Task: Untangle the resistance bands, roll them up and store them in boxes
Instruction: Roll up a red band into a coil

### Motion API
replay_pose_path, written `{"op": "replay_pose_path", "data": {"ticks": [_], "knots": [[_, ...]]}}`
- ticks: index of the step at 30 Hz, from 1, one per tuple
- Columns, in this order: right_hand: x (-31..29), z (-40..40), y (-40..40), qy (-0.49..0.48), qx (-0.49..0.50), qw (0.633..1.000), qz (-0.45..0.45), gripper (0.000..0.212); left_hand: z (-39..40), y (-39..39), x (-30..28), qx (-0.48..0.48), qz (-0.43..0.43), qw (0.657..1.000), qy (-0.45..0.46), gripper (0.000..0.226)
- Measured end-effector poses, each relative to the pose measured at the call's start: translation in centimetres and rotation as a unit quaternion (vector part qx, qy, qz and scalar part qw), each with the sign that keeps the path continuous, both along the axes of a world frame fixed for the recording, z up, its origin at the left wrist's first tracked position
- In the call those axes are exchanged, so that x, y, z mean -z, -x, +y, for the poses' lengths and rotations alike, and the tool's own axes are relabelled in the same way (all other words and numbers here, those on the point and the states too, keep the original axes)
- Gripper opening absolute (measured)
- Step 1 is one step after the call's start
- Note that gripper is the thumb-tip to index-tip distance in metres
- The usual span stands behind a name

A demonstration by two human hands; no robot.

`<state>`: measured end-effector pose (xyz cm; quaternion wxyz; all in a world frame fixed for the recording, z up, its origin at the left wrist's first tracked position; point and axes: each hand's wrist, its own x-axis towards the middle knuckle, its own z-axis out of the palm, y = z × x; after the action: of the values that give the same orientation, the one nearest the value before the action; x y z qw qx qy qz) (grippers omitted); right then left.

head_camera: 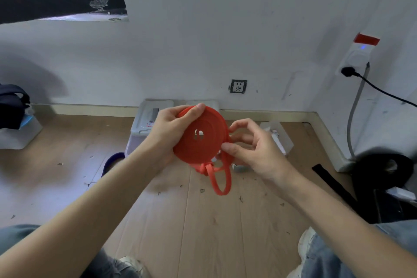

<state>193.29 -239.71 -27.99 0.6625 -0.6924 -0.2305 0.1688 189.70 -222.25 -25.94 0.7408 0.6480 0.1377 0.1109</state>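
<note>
A red resistance band point(203, 144) is wound into a flat coil, held up in front of me above the wooden floor. My left hand point(168, 136) grips the coil from the left, thumb on its top edge. My right hand point(252, 149) pinches the band at the coil's right rim. A loose loop of the same band, with a knot-like tangle at its top, hangs below the coil. A dark purple band point(111, 161) lies on the floor, partly hidden by my left forearm. A white lidded storage box point(146, 124) stands behind my hands against the wall.
A clear plastic box point(278, 135) sits behind my right hand. At the left stand a dark bag point(12, 106) and a translucent bin point(22, 131). On the right are a power strip with a black cable point(383, 92), a black roll point(383, 169) and a black strip point(334, 185).
</note>
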Motion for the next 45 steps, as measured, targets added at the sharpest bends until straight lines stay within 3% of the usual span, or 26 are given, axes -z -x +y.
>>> {"op": "replay_pose_path", "data": {"ticks": [4,8,11,13,18,21,24,26,30,34,40,42,45], "knots": [[-0.4,0.3,0.3,-0.116,-0.010,0.990,0.084,0.032,-1.0,-0.3,0.8,-0.058,-0.026,0.998,0.011,0.019],[0.0,0.0,-0.1,-0.028,0.036,0.999,-0.004,0.024,-0.5,-0.1,0.6,0.035,0.029,0.999,0.017,0.013],[-0.1,-0.4,-0.4,0.049,0.018,0.995,-0.083,0.025,-0.1,0.5,0.6,0.129,0.081,0.988,-0.022,0.038],[0.0,-0.3,-0.3,0.071,0.001,0.992,-0.105,0.025,-0.5,0.8,0.6,0.111,0.084,0.990,-0.034,0.038],[-1.0,-1.0,-0.9,0.035,0.015,0.997,-0.062,0.026,-0.1,0.5,0.4,0.078,0.071,0.991,-0.083,0.035],[-1.0,-0.8,-0.9,0.043,0.009,0.994,-0.102,0.012,0.0,0.3,0.1,0.067,0.055,0.994,-0.063,0.029],[-0.7,-0.5,-0.6,0.067,0.014,0.987,-0.143,0.012,-0.4,0.2,-0.1,0.030,0.037,0.999,-0.025,0.031],[-0.3,-0.4,-0.5,0.043,0.013,0.992,-0.114,0.014,-0.6,0.1,0.1,-0.002,0.028,1.000,-0.011,0.034],[0.2,-0.1,0.2,0.001,0.011,0.999,-0.044,0.030,-1.2,-0.1,0.3,-0.046,0.026,0.998,0.029,0.019],[-0.5,-0.4,-0.2,-0.016,0.027,0.999,-0.027,0.032,-1.0,0.4,0.3,0.058,0.042,0.997,0.029,0.030],[-0.2,-0.3,0.2,-0.030,0.021,0.999,0.014,0.037,-0.7,0.3,0.8,0.051,0.044,0.993,0.095,0.029],[-0.4,-0.7,-0.2,-0.017,0.015,1.000,-0.017,0.033,0.5,0.3,0.5,0.114,0.081,0.989,0.054,0.037],[-1.0,-1.3,-1.0,0.045,-0.060,0.996,-0.048,0.032,2.0,0.5,-0.2,0.237,0.109,0.960,-0.104,0.030]]}}
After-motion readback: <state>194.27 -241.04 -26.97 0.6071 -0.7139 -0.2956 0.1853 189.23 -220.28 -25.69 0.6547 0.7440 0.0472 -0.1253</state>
